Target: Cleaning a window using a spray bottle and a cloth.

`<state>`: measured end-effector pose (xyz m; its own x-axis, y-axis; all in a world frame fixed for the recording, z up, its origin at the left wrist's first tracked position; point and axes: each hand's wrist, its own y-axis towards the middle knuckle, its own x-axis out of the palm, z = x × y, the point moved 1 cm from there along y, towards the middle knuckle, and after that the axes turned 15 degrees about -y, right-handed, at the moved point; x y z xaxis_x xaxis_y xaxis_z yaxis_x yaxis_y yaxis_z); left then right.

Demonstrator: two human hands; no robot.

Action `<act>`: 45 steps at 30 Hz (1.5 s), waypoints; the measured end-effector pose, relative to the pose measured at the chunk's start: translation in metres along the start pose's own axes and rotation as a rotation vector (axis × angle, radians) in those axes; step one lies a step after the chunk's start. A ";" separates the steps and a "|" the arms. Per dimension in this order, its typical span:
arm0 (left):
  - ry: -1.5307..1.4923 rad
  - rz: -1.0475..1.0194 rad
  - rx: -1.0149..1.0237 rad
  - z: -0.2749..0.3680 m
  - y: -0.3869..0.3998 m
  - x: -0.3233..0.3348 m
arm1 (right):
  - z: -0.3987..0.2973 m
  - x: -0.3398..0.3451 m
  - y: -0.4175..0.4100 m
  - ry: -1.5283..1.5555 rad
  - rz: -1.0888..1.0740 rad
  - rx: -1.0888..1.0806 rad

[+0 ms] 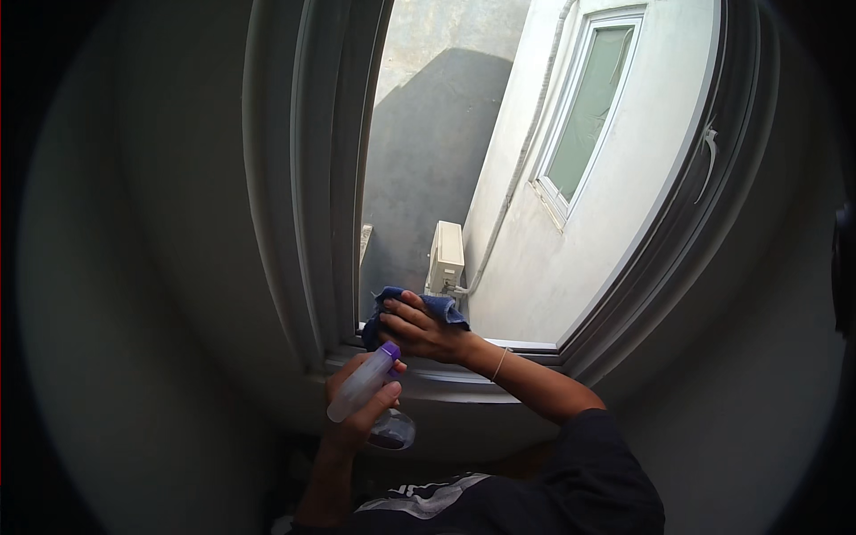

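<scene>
My right hand [418,331] presses a folded blue cloth [443,308] against the lower left part of the window pane [428,154], just above the bottom frame rail. Its fingers point up and to the left over the cloth. In my left hand [371,404] is a clear spray bottle with a translucent, purple-tipped spray head [364,384]. The clear bottle body [393,430] shows below the hand, with some liquid or a dark part at its base. The spray head's purple tip lies close below the right hand in the picture.
The grey window frame [314,167] surrounds the pane, with a white handle [709,164] on its right side. A sill [461,391] runs along the bottom. Beyond the pane are an air-conditioner outdoor unit [447,254], a pipe [528,154] and another window [592,110] in a pale wall.
</scene>
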<state>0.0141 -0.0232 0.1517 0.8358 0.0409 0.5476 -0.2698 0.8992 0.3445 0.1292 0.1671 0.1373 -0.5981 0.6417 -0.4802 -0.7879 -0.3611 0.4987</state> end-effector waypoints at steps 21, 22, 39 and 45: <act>0.064 -0.023 -0.068 0.015 0.000 0.004 | 0.513 -0.337 0.077 -1.102 0.622 0.973; 0.074 0.027 -0.055 0.019 -0.004 -0.001 | 0.473 -0.306 0.119 -0.988 0.653 1.056; 0.025 -0.039 -0.069 -0.013 0.013 0.008 | 0.356 -0.186 0.322 -0.591 0.847 0.575; 0.064 -0.142 -0.185 -0.017 0.032 0.041 | 0.407 -0.259 0.190 -0.841 0.780 0.831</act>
<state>0.0477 0.0145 0.1721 0.8894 -0.0694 0.4518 -0.0600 0.9621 0.2659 0.1943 0.2079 0.6501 -0.3367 0.7776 0.5310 0.1897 -0.4964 0.8471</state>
